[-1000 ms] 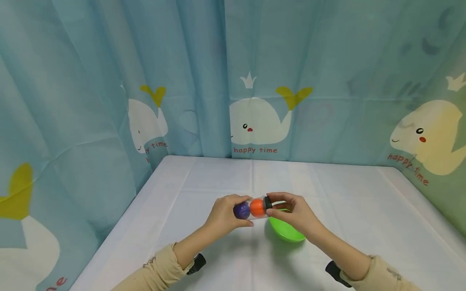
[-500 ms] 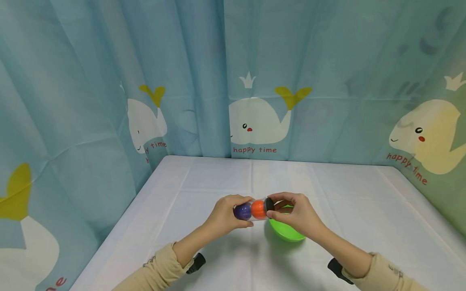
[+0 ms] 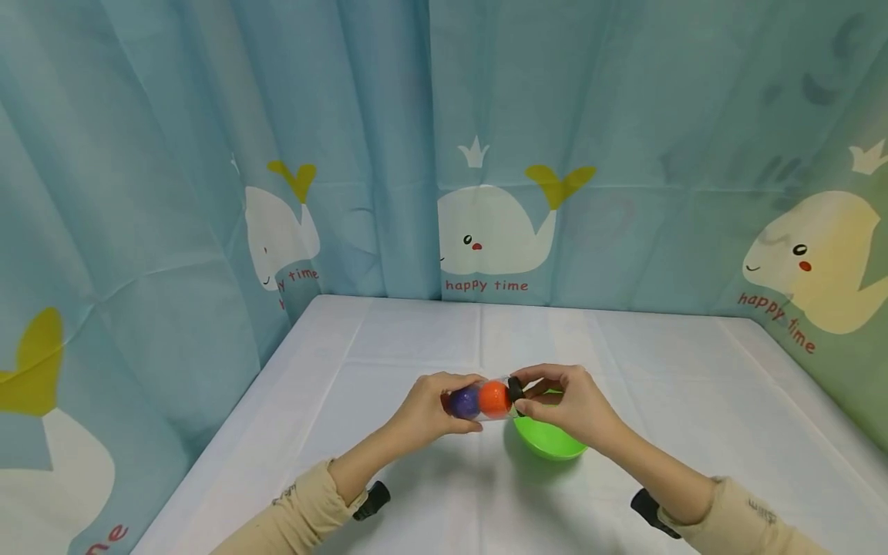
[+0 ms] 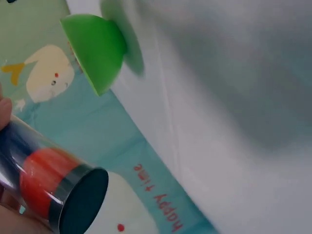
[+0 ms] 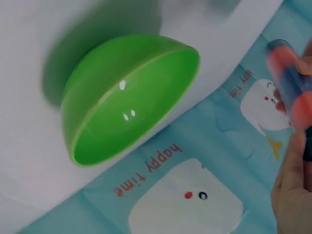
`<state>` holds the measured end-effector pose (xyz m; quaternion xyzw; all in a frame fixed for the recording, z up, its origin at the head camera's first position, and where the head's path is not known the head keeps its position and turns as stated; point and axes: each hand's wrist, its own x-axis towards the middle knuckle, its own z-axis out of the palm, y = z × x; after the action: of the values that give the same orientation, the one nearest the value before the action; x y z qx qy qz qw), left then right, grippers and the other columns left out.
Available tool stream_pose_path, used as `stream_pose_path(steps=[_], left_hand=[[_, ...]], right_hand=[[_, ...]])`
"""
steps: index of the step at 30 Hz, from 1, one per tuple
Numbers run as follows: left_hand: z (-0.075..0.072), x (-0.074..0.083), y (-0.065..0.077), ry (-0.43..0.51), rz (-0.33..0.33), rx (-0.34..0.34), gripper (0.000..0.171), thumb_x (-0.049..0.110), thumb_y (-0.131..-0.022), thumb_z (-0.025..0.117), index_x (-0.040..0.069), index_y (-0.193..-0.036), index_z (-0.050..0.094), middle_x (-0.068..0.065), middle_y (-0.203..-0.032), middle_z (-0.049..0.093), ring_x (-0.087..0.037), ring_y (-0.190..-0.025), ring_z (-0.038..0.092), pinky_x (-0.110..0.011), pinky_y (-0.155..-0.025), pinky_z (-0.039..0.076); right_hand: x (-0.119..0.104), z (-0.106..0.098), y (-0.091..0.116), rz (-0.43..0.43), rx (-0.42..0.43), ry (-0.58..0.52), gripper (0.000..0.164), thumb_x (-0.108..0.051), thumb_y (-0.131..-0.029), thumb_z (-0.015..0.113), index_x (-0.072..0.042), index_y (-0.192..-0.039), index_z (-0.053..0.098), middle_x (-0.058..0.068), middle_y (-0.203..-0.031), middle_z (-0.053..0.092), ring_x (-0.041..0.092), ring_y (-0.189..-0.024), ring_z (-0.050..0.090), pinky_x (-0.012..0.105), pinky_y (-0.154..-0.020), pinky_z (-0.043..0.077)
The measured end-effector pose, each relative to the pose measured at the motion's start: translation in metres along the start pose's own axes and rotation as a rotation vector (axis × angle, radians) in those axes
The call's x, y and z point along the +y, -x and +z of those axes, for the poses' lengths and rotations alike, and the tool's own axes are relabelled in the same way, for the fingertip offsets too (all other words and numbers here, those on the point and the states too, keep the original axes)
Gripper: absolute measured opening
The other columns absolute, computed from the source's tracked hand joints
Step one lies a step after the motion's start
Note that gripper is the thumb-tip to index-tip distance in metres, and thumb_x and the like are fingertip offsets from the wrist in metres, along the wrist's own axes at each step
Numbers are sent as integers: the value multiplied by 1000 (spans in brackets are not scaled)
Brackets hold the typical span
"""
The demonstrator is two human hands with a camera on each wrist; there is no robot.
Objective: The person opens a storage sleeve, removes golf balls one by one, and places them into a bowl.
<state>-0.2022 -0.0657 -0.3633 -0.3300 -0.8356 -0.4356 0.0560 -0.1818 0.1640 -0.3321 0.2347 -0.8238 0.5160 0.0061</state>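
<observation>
Above the table my left hand (image 3: 432, 405) holds a clear tube (image 3: 488, 415) lying nearly level, fingers and thumb curled round its left end. Inside it sit a purple-blue ball (image 3: 463, 401) and an orange ball (image 3: 494, 398); in the right wrist view another orange-red ball (image 5: 280, 61) shows near the far end. My right hand (image 3: 570, 401) pinches the black lid (image 3: 516, 394) at the tube's right end. The lid looks slightly tilted in the head view; I cannot tell whether it is loose. A green bowl (image 5: 112, 68) stands below and behind my right hand, partly hidden by it.
A white cloth covers the table (image 3: 388, 339). Light blue curtains (image 3: 388, 116) with printed whales hang along its back and sides. Black wrist devices (image 3: 372, 501) sit at both cuffs.
My right hand and the lid have shifted slightly to the right, and the lid is more tilted. More of the tube's red left end shows. The left hand has barely moved.
</observation>
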Motion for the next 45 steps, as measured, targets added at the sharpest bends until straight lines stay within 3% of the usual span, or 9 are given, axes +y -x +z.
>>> stream_pose_path(steps=[8, 18, 26, 30, 37, 45], left_hand=[[0, 0, 0, 16, -11, 11, 57, 13, -67, 84, 4, -120, 64, -11, -110, 69, -19, -89, 59, -18, -72, 50], [-2, -3, 1, 98, -69, 2, 60, 16, -71, 81, 3, -125, 61, -10, -120, 66, -21, -99, 61, -18, -80, 51], [-4, -3, 2, 111, -114, -2, 56, 19, -74, 80, 5, -125, 61, -10, -120, 65, -16, -88, 57, -18, -75, 50], [-4, -2, 1, 136, -148, 1, 56, 19, -73, 81, 6, -124, 62, -10, -121, 65, -17, -89, 61, -21, -78, 54], [-6, -1, 2, 146, -210, 49, 57, 17, -71, 83, 3, -123, 62, -13, -121, 65, -27, -107, 62, -39, -91, 53], [-9, -4, 5, 153, -266, 91, 61, 21, -72, 82, 4, -126, 60, -13, -120, 65, -26, -103, 65, -38, -89, 53]], right_hand=[[-3, 1, -1, 24, 25, -19, 32, 0, -80, 70, 10, -109, 62, 25, -107, 65, 20, -86, 67, 25, -73, 57], [-4, 0, -2, 29, 55, -46, 32, -3, -83, 69, 6, -111, 60, 23, -108, 63, 19, -89, 65, 23, -73, 57], [-2, 3, -2, 9, 78, -74, 38, -2, -84, 67, 3, -119, 55, 23, -112, 59, 21, -94, 64, 21, -76, 55], [-2, 3, -1, -7, 71, -69, 38, -2, -85, 66, 3, -121, 56, 23, -112, 59, 15, -93, 64, 21, -77, 55], [-7, 3, 0, 6, 87, -98, 32, -5, -87, 65, 4, -116, 57, 24, -111, 59, 6, -87, 63, 20, -75, 55], [-8, 5, 6, 53, 108, -121, 32, -7, -86, 67, 4, -114, 58, 23, -110, 61, 4, -86, 62, 19, -76, 54]])
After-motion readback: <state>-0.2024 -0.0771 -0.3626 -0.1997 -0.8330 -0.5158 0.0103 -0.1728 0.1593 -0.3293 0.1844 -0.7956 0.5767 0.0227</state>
